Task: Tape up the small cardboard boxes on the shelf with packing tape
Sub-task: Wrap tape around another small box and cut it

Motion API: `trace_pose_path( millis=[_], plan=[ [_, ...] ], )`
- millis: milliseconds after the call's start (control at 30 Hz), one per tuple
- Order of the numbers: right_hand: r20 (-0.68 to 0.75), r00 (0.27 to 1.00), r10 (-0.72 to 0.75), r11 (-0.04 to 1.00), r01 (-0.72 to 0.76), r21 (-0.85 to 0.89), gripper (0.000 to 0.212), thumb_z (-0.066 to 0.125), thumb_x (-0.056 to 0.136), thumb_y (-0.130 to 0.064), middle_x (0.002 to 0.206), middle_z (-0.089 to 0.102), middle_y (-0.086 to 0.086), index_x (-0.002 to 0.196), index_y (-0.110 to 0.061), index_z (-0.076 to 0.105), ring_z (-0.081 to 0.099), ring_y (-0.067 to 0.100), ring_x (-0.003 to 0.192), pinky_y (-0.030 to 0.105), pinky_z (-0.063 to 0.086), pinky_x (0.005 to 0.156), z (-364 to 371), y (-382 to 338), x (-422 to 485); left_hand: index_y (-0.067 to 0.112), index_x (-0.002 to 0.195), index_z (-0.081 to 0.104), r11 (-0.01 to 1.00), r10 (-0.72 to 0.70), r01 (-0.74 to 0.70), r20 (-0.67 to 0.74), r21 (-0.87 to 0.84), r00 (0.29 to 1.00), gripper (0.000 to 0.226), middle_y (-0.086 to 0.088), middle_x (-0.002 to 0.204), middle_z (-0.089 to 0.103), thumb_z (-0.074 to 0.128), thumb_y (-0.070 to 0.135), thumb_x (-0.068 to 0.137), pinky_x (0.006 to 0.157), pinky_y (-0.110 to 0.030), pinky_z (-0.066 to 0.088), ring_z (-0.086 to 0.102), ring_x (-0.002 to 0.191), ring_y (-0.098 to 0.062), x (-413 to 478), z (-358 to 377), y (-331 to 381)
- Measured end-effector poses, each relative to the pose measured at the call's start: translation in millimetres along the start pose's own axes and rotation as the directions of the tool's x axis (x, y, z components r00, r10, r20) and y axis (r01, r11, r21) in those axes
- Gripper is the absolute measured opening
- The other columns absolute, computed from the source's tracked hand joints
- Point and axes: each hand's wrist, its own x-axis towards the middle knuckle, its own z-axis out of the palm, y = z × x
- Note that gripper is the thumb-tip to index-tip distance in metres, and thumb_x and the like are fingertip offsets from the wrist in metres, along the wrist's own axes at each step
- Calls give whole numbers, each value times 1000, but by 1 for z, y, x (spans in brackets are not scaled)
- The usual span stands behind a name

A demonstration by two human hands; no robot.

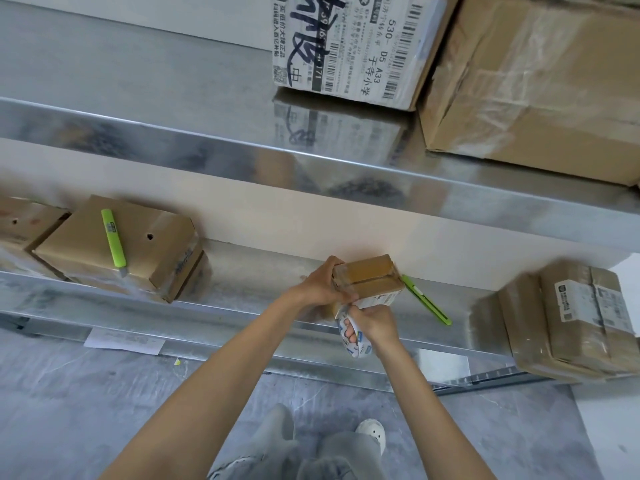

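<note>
**Metal racking [207, 320] is standing against a cream wall [277, 216] over a grey floor [104, 393].**

The upper shelf [138, 64] is stretching across the top of the view, and its bright front lip [242, 157] is throwing back blurred, smeary reflections in soft, even light. Below it the wall is running plain and pale down to the back of the lower shelf [249, 271], whose dull metal surface is spanning left to right. Under the front rail the mottled floor is spreading toward the camera, and a white sheet of paper [124, 341] is lying just below the rail at the left.
</note>
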Motion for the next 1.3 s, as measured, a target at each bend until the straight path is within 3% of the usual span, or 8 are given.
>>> trace_pose_path(
  millis=[133,400,800,967,1033,1100,1167,1300],
  plan=[
    [-22,1000,-5,1000,5,-12,42,59,90,-17,30,49,-3,50,-5,54,46,10,29,9,35,33,-3,-1,-2,22,114,57,997,-75,68,-211,-40,975,50,3,105,61,83,20,71,86,-29,47,56,100,-17,0,8,6],
    [-16,999,28,999,-27,33,37,61,88,-20,40,58,5,57,-1,62,48,14,29,18,44,40,4,4,4,20,108,65,993,-15,61,-417,97,909,28,6,90,59,72,18,81,72,-21,35,53,85,-12,-4,18,16],
    [-44,999,4,999,-6,-38,42,58,91,-26,37,57,-1,55,-3,61,48,10,29,12,42,39,7,6,2,23,75,65,990,22,42,-449,132,893,12,6,77,66,62,17,84,74,-26,44,62,83,-17,3,17,20],
    [-49,999,-1,998,-3,-70,39,56,91,-26,39,56,-1,58,-7,60,49,10,33,9,38,36,6,6,2,18,55,50,985,29,36,-363,170,931,38,2,58,51,53,16,93,65,-31,46,49,62,-18,12,2,18],
    [-49,999,-3,998,-1,-70,36,57,91,-25,39,55,-1,59,-8,58,49,9,34,9,36,34,4,6,0,18,67,57,958,82,7,-295,288,952,27,0,75,53,50,14,93,72,-38,50,48,69,-17,13,-3,16],
    [-44,999,-14,998,12,-64,35,56,92,-24,44,57,2,63,-5,61,50,12,37,8,36,35,2,6,-2,13,101,65,866,156,-44,-184,498,971,17,-5,109,50,49,18,95,85,-39,47,49,96,-20,6,-4,16],
    [-53,998,-42,998,40,-49,27,55,93,-20,59,58,6,74,-2,64,51,14,49,6,33,33,1,5,-5,11,142,39,779,177,-119,-34,616,984,56,-4,140,35,53,37,95,99,-41,42,38,126,-23,-5,-1,13],
    [-2,999,-54,998,54,24,35,50,92,-23,44,59,7,65,-4,59,51,15,33,19,44,39,7,12,-4,18,154,-2,725,104,-112,52,680,993,109,0,157,17,55,72,79,110,-47,31,25,141,-25,-9,3,3]
  ],
)
